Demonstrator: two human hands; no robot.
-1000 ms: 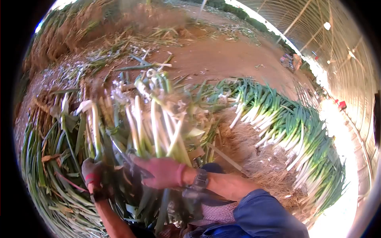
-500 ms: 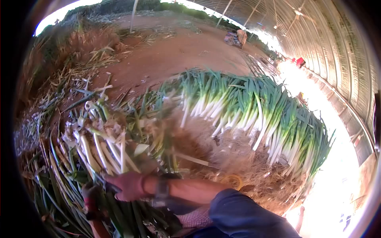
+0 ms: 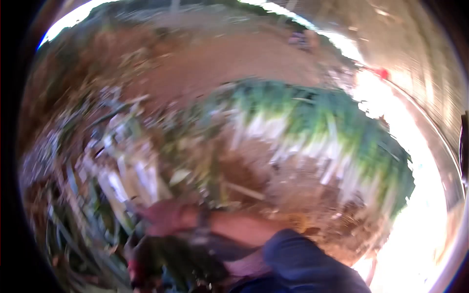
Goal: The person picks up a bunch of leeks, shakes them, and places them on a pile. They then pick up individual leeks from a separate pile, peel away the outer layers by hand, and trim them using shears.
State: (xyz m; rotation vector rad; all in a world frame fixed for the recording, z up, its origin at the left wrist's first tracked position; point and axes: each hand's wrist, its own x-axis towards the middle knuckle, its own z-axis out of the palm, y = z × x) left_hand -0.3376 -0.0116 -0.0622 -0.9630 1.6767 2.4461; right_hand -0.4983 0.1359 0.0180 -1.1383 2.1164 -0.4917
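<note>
The view is smeared by motion. My right hand point(image 3: 168, 218), with a dark band on the wrist, reaches across from the right. Its fingers look closed round the stalks of untrimmed green onions point(image 3: 124, 188), just below their pale ends. My left hand point(image 3: 139, 256), in a dark glove with a red cuff, is just below it among the dark green leaves point(image 3: 178, 259). The left fingers are too blurred to show their grip. The onions' white ends point away from me, with roots and dry skins around them.
A long row of green onions point(image 3: 317, 129), white ends towards me, curves across the middle and right. Loose roots and peelings point(image 3: 312, 190) lie before it. Leaf litter point(image 3: 63, 132) covers the left. Bare soil point(image 3: 234, 53) lies behind, under a curved greenhouse wall point(image 3: 415, 63).
The camera has swung, so the scene is shifted slightly right and blurred. My left hand has moved right and a little down, closer beneath my right hand, which stays by the same onions.
</note>
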